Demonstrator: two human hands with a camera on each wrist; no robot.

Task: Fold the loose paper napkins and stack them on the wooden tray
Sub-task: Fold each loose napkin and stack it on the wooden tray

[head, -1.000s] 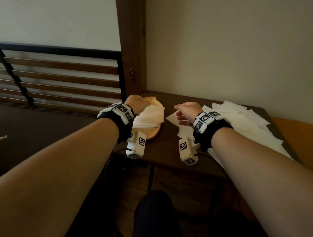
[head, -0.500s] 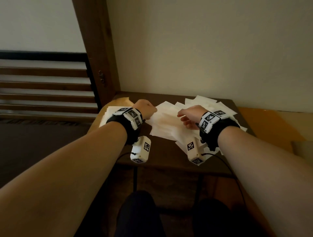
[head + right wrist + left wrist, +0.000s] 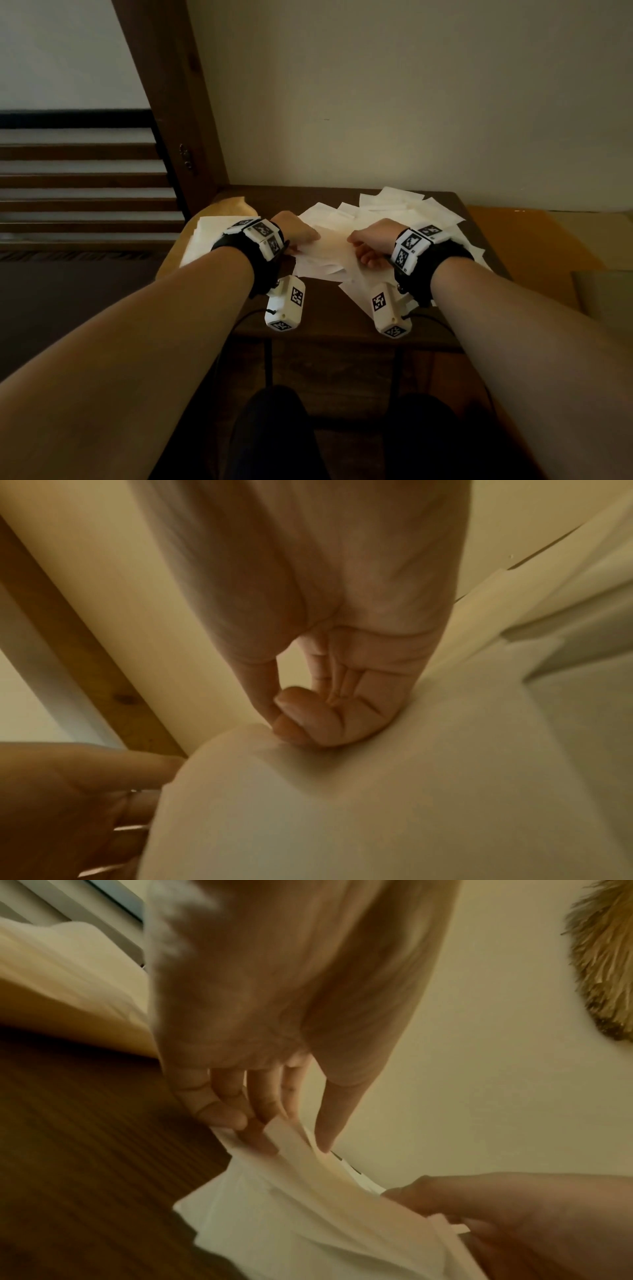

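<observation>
One white paper napkin (image 3: 329,251) is lifted slightly off the dark table, held between both hands. My left hand (image 3: 301,236) pinches its left edge (image 3: 291,1139) between thumb and fingers. My right hand (image 3: 368,241) pinches the right edge (image 3: 284,729) with thumb against curled fingers. A loose heap of napkins (image 3: 404,212) lies spread under and behind the hands. At the left stands the wooden tray (image 3: 236,205) with a stack of folded napkins (image 3: 209,236) on it, partly hidden by my left wrist.
The dark table (image 3: 329,308) is small and stands against a pale wall. A brown wooden post (image 3: 171,102) rises at its back left corner, with a slatted railing (image 3: 85,178) further left. An orange surface (image 3: 527,236) adjoins the table's right side. My knees show below the front edge.
My left hand has moved from the tray over to the loose napkins and taken the left edge of one. The right hand stayed on the pile. The head view swung right.
</observation>
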